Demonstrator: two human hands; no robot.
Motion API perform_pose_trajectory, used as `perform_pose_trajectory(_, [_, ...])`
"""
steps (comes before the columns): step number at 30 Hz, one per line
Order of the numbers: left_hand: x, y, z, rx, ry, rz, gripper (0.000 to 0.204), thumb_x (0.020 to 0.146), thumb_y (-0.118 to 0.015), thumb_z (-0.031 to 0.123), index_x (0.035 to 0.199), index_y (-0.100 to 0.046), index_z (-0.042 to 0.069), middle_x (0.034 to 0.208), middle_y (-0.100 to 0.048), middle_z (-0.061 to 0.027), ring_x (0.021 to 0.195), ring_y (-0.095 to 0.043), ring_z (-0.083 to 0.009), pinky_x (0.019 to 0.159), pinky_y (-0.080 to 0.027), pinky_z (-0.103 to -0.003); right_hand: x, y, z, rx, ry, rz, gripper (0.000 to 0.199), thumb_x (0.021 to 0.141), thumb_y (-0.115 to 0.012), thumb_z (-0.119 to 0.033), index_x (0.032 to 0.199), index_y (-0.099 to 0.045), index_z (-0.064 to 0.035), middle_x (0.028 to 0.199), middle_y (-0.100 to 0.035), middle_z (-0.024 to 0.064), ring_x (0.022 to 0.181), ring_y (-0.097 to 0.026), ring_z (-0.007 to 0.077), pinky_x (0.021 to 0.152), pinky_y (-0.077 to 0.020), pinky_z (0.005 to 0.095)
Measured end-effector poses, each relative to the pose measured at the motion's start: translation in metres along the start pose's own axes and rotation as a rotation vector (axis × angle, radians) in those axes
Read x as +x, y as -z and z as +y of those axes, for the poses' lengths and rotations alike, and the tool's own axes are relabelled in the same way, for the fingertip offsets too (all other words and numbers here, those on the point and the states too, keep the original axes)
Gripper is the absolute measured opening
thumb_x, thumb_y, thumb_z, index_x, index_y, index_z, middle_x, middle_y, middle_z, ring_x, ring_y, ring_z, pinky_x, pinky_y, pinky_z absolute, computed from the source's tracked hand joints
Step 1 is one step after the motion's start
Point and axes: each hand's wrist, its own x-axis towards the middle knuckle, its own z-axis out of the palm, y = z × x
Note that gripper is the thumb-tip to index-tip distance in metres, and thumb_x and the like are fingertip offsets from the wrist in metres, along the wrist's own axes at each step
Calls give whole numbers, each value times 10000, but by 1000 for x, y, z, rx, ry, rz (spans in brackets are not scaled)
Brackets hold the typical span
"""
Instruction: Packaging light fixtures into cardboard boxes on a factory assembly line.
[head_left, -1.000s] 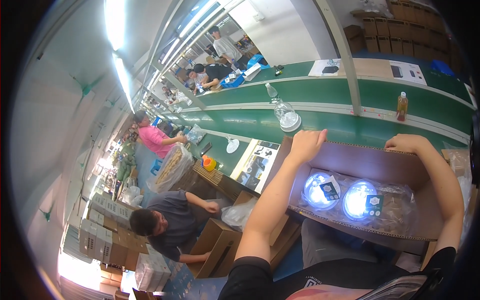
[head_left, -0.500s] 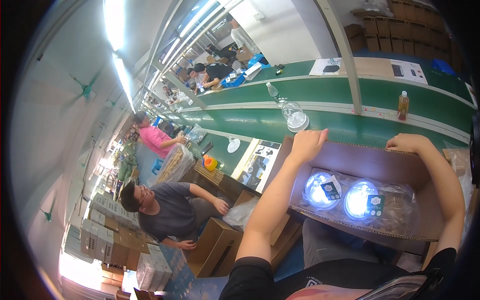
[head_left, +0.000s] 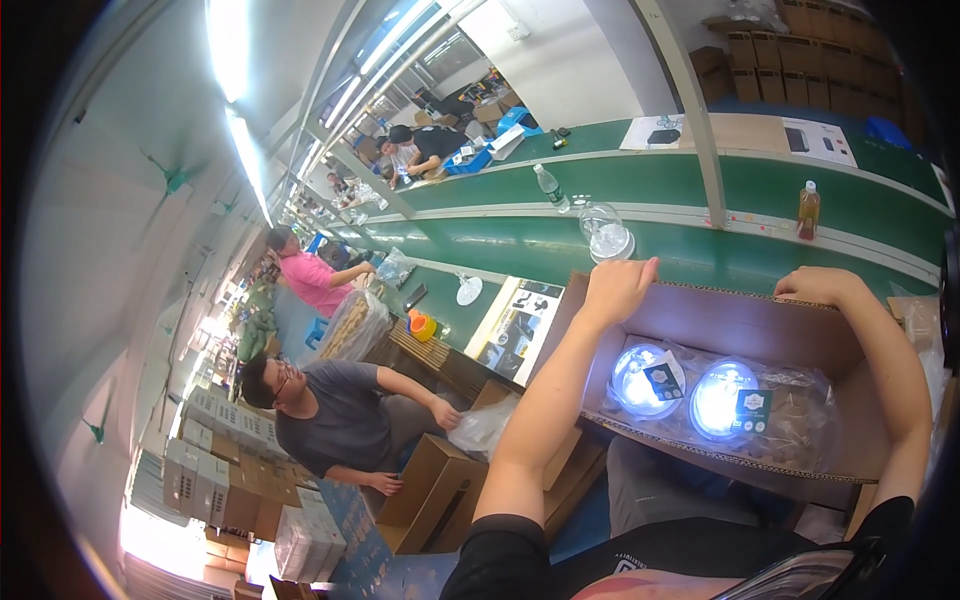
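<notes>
Bright ceiling tube lights (head_left: 232,60) glare overhead; fisheye edges bend, corners black.

The fingers of the left hand (head_left: 615,288) curl over the far edge of the cardboard box (head_left: 740,330), so their tips are hidden. The right hand (head_left: 822,287) does the same, and its fingers cannot be seen. Clear plastic wrap (head_left: 790,425) hides part of the two round lights (head_left: 685,388). The labels on them are too small to read. The box's right side is cut off by the dark rim.
</notes>
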Motion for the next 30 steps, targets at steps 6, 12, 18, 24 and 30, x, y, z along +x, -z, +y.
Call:
perform_pose_trajectory(6, [0, -2, 0, 1, -21, 9, 537, 1073, -352, 385, 821, -759, 142, 768, -709, -140, 764, -681, -377, 733, -520, -489, -4, 2, -4, 10, -24, -3, 452, 1002, -532, -438, 1259, -684, -98, 1210, -708, 151, 1119, -661, 336, 964, -519, 423])
perform_pose_trajectory(12, [1, -4, -1, 1, -27, 18, 547, 1077, -339, 383, 817, -754, 139, 773, -709, -143, 758, -676, -379, 734, -515, -491, -4, 1, -2, 22, -30, 3, 451, 998, -539, -446, 1260, -684, -109, 1204, -709, 145, 1113, -663, 331, 957, -521, 418])
perform_pose_trajectory(18, [1, -3, -2, -5, -12, 5, 556, 1078, -330, 399, 831, -754, 138, 808, -718, -144, 783, -675, -382, 741, -512, -492, -2, 1, -2, 12, -23, -1, 450, 1005, -530, -437, 1259, -681, -97, 1200, -710, 151, 1107, -664, 334, 954, -522, 419])
perform_pose_trajectory(24, [2, -3, -2, -12, 1, -3, 560, 1078, -334, 405, 828, -757, 136, 815, -721, -142, 789, -677, -381, 743, -515, -488, -1, 0, -1, 24, -6, 16, 439, 993, -538, -423, 1224, -700, -87, 1188, -714, 164, 1116, -663, 349, 972, -511, 434])
perform_pose_trajectory(30, [3, -4, -1, -8, -11, -3, 565, 1078, -339, 410, 826, -761, 132, 807, -722, -140, 778, -679, -379, 735, -519, -485, 3, -2, 7, -7, 7, 3, 451, 1010, -518, -433, 1257, -682, -93, 1199, -711, 155, 1108, -664, 339, 957, -523, 423])
